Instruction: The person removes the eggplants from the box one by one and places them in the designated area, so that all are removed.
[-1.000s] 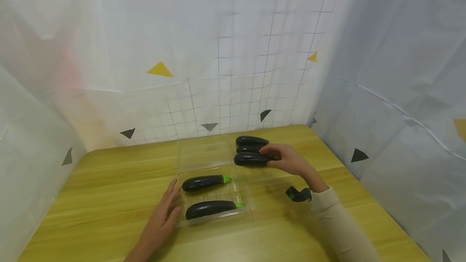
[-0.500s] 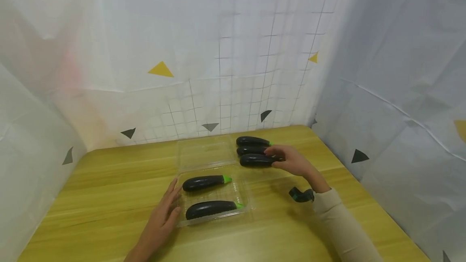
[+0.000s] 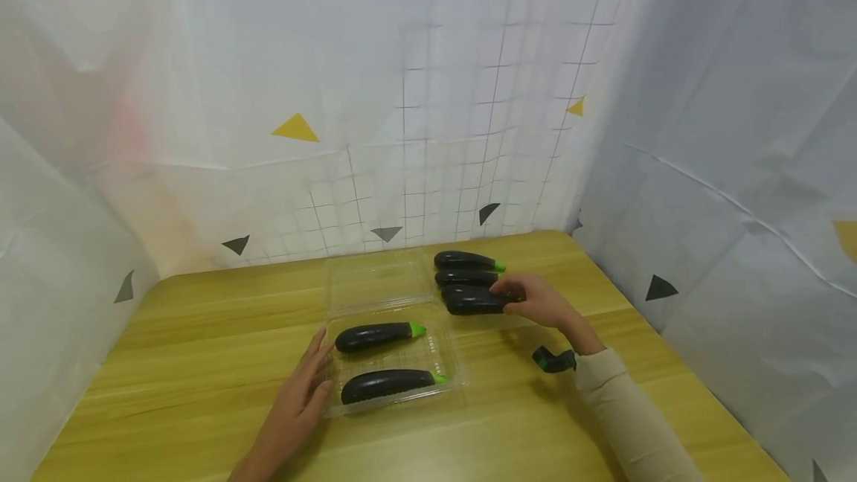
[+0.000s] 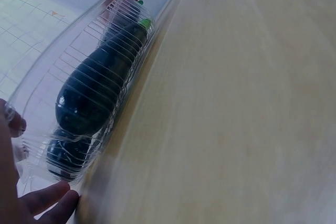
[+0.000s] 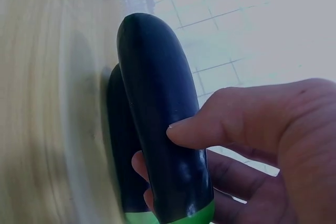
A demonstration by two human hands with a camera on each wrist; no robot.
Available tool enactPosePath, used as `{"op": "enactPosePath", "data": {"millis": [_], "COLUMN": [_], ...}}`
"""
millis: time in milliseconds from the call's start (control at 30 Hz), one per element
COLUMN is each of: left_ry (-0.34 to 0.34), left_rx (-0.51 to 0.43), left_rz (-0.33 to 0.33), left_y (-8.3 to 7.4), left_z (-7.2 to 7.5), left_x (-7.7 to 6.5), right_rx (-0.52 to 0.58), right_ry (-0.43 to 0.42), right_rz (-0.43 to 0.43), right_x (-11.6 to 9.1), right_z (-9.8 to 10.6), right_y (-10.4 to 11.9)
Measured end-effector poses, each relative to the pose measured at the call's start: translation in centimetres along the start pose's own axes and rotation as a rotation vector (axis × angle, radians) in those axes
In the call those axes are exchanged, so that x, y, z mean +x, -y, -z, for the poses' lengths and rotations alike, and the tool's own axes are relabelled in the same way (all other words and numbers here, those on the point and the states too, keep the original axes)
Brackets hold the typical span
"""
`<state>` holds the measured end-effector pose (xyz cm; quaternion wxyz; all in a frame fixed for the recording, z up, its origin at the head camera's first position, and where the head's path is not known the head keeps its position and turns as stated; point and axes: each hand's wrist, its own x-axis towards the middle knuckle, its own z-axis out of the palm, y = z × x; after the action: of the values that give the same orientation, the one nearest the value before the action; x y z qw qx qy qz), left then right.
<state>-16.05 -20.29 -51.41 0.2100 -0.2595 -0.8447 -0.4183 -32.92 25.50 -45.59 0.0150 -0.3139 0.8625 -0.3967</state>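
Note:
My right hand (image 3: 538, 302) pinches an eggplant (image 5: 160, 103) near its green stem end, thumb on one side and fingers on the other. In the head view that eggplant lies just in front of two other eggplants (image 3: 462, 259). A clear plastic clamshell box (image 3: 438, 352) stands open at the middle, holding an eggplant (image 3: 371, 337) toward the back and another eggplant (image 3: 388, 385) at the front. Beside the box's left edge my left hand (image 3: 294, 400) rests with fingers spread, touching the wall. Through the ribbed plastic, the left wrist view shows the dark eggplant (image 4: 92, 90).
The box's clear lid (image 3: 378, 281) lies flat behind it on the wooden table (image 3: 187, 363). White sheets (image 3: 361, 58) with grid lines and triangles enclose the table's back and sides. A small dark device (image 3: 554, 359) is fixed at the right wrist.
The nearest eggplant of the right-hand group has shifted slightly right and toward the front in my right hand, coming away from the two behind it. The left hand has stayed put.

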Motion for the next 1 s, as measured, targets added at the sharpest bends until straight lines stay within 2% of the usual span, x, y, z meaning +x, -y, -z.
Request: {"op": "enactPosePath", "data": {"millis": [300, 767, 1000], "left_ry": [-0.011, -0.014, -0.014], "left_rx": [-0.009, -0.004, 0.009], "left_rz": [-0.004, -0.008, -0.007], "left_y": [-0.2, -0.4, -0.3], "left_z": [-0.1, 0.0, 0.1], "left_x": [0.0, 0.0, 0.0], "right_rx": [0.05, 0.023, -0.02], "right_ry": [0.008, -0.015, -0.029], "right_rz": [-0.023, -0.054, -0.033], "right_x": [0.1, 0.2, 0.4], "right_z": [-0.7, -1.2, -1.6], "right_y": [-1.7, -2.8, -3.0]}}
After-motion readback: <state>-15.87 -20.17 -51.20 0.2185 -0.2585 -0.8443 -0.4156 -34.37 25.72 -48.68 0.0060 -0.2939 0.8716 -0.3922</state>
